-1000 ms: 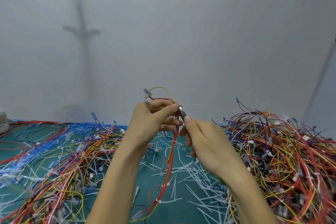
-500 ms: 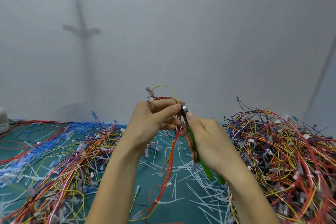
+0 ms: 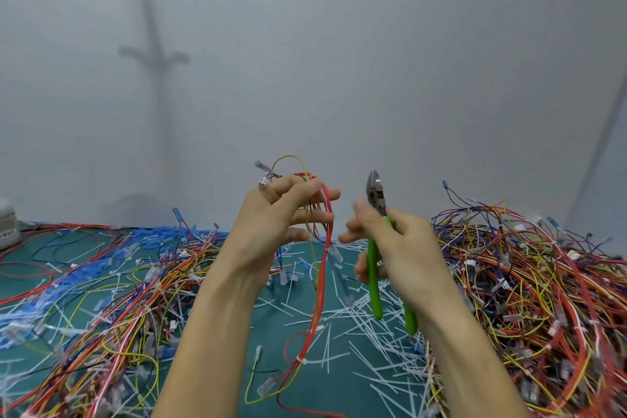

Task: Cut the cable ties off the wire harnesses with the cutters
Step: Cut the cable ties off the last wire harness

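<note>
My left hand [image 3: 274, 224] holds up a red and yellow wire harness [image 3: 319, 282] by its top end; the wires hang down to the green mat, with white cable ties [image 3: 300, 360] still round them lower down. My right hand [image 3: 397, 248] grips the green-handled cutters [image 3: 375, 268], jaws [image 3: 375, 185] pointing up, a short way right of the harness and not touching it. Its thumb and forefinger are blurred.
A big pile of tangled harnesses [image 3: 543, 282] lies on the right, another pile [image 3: 101, 309] with blue connectors on the left. Several cut white ties [image 3: 366, 336] litter the green mat [image 3: 285, 309] between them. A white wall stands behind; a white object [image 3: 6, 224] sits at far left.
The cutters' jaws were at the harness by my left fingers; my right hand has pulled them away to the right and upright. My left hand's fingers have spread.
</note>
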A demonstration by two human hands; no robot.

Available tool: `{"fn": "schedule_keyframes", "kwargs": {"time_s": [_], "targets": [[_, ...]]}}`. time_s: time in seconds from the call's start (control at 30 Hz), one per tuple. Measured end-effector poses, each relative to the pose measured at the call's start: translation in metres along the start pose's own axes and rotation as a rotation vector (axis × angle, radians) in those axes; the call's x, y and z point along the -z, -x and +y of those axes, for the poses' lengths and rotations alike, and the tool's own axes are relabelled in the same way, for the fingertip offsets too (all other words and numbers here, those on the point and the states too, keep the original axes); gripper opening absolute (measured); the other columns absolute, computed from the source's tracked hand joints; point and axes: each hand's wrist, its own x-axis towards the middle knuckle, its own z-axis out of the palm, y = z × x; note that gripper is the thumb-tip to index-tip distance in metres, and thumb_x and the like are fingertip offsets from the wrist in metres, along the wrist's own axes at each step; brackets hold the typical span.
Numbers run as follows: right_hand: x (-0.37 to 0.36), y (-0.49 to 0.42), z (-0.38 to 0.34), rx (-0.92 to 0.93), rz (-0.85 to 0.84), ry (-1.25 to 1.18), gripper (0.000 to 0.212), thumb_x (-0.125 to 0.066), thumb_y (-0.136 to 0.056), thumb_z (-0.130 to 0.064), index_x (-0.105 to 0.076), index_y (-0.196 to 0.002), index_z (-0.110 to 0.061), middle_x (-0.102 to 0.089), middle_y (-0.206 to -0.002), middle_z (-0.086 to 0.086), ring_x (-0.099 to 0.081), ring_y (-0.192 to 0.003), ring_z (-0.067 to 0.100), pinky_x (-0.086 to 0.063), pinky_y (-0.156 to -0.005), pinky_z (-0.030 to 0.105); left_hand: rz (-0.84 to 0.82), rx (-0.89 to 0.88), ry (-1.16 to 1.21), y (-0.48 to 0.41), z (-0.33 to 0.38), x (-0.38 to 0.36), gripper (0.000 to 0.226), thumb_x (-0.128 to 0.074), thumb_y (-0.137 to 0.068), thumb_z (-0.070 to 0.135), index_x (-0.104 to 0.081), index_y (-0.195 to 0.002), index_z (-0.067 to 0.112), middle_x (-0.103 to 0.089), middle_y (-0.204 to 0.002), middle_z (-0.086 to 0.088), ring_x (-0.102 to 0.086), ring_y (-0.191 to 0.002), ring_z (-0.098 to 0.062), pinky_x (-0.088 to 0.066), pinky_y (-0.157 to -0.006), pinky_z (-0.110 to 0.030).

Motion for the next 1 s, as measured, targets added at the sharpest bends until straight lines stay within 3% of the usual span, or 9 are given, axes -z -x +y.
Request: {"fn": "schedule_keyframes", "kwargs": {"time_s": [0.1,0.17,0.33,0.47,0.67,0.77,0.83,0.9,1.0], "targets": [[-0.003,0.002,0.002,-0.019,-0.015,0.025,0.009,-0.073,-0.086,-0.024,-0.069,-0.084,-0.016,-0.069,-0.064,0.004,-0.061,-0.051,0.018,-0.058,-0.060,0.047,-0.091,0.013,0.028,0.000,0.001,-0.001,0.019,-0.052,-0.099,0.022,-0.061,-0.083,0.016,-0.076,-0.103,-0.006,-0.070,-0.072,-0.011,-0.046,-0.046,-0.014],[-0.006,0.003,0.002,-0.025,-0.031,-0.019,0.005,-0.072,-0.087,-0.015,-0.068,-0.085,-0.013,-0.070,-0.071,0.010,-0.060,-0.052,0.016,-0.059,-0.060,0.048,-0.141,0.018,0.029,0.000,0.000,-0.001,0.021,-0.048,-0.101,0.020,-0.058,-0.083,0.017,-0.075,-0.106,-0.006,-0.069,-0.070,-0.010,-0.046,-0.048,-0.015],[-0.006,0.003,0.001,0.030,-0.015,-0.076,0.009,-0.072,-0.087,-0.013,-0.067,-0.079,-0.012,-0.057,-0.055,-0.003,-0.056,-0.051,0.016,-0.057,-0.056,0.038,-0.198,0.074,0.124,-0.001,-0.003,0.004,0.018,-0.043,-0.102,0.018,-0.058,-0.092,0.016,-0.075,-0.105,-0.009,-0.069,-0.071,-0.011,-0.049,-0.054,-0.017],[-0.006,0.002,0.002,0.071,-0.016,-0.055,0.012,-0.070,-0.087,-0.011,-0.065,-0.076,-0.011,-0.055,-0.050,-0.010,-0.050,-0.048,0.013,-0.054,-0.051,0.029,-0.211,0.117,0.231,-0.002,-0.005,0.007,0.019,-0.054,-0.097,0.027,-0.066,-0.105,0.014,-0.073,-0.107,-0.016,-0.071,-0.075,-0.016,-0.055,-0.061,-0.021],[0.008,-0.001,0.001,0.065,-0.015,-0.149,0.009,-0.068,-0.090,-0.010,-0.064,-0.082,-0.009,-0.055,-0.056,0.004,-0.051,-0.046,0.015,-0.055,-0.052,0.035,-0.112,0.177,0.146,-0.002,-0.005,0.025,0.034,-0.076,-0.068,0.031,-0.074,-0.100,0.021,-0.075,-0.103,-0.013,-0.071,-0.064,-0.011,-0.055,-0.052,-0.016],[0.014,-0.001,0.001,0.058,-0.019,-0.175,0.007,-0.067,-0.091,-0.012,-0.065,-0.084,-0.010,-0.058,-0.065,0.018,-0.052,-0.047,0.014,-0.058,-0.053,0.035,-0.061,0.234,-0.048,-0.002,-0.010,0.037,0.041,-0.076,-0.071,0.036,-0.072,-0.106,0.015,-0.076,-0.091,-0.008,-0.068,-0.058,-0.010,-0.050,-0.046,-0.015],[0.015,-0.002,0.001,0.067,-0.018,-0.168,0.009,-0.067,-0.092,-0.014,-0.065,-0.084,-0.011,-0.060,-0.067,0.022,-0.053,-0.047,0.015,-0.058,-0.056,0.041,0.002,0.256,-0.278,-0.002,-0.013,0.042,0.043,-0.076,-0.079,0.033,-0.063,-0.112,0.009,-0.076,-0.087,-0.006,-0.069,-0.061,-0.013,-0.051,-0.049,-0.018],[0.014,-0.002,0.003,0.081,-0.017,-0.153,0.010,-0.067,-0.091,-0.015,-0.066,-0.083,-0.011,-0.059,-0.063,0.017,-0.053,-0.047,0.016,-0.057,-0.058,0.045,0.037,0.277,-0.558,-0.003,-0.015,0.046,0.049,-0.079,-0.079,0.037,-0.055,-0.114,0.012,-0.075,-0.094,-0.004,-0.072,-0.076,-0.017,-0.056,-0.067,-0.029],[0.010,-0.003,0.007,0.109,-0.015,-0.102,0.010,-0.068,-0.091,-0.014,-0.066,-0.085,-0.007,-0.060,-0.064,0.021,-0.053,-0.048,0.016,-0.057,-0.056,0.043,0.035,0.219,-0.918,-0.001,-0.011,0.040,0.056,-0.076,-0.074,0.055,-0.055,-0.114,0.021,-0.063,-0.109,0.006,-0.064,-0.100,-0.015,-0.052,-0.092,-0.039]]}}
